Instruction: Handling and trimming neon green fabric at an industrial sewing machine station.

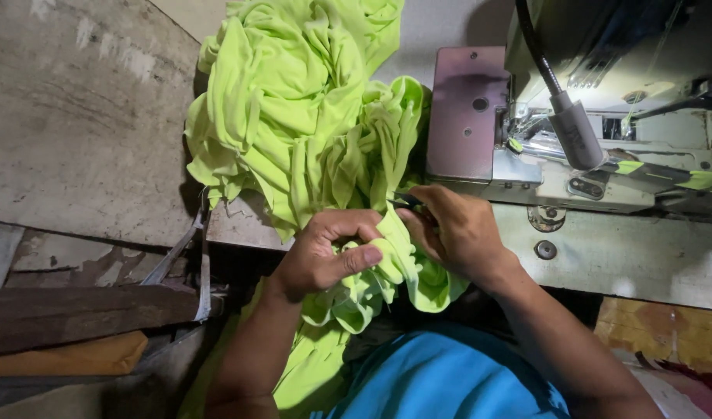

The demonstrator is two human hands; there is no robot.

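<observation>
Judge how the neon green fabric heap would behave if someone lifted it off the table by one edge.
The green fabric lies in soft, deep folds, so it would probably sag and trail. It seems thin, likely light. Part hangs below the left hand and right hand, so it may slide off.

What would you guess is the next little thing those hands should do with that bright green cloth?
Probably close the small dark tool, likely a thread snip, on the fold. The left hand pinches a fold of lime green fabric and the right hand holds the tool's tip right at that spot, beside the sewing machine.
</observation>
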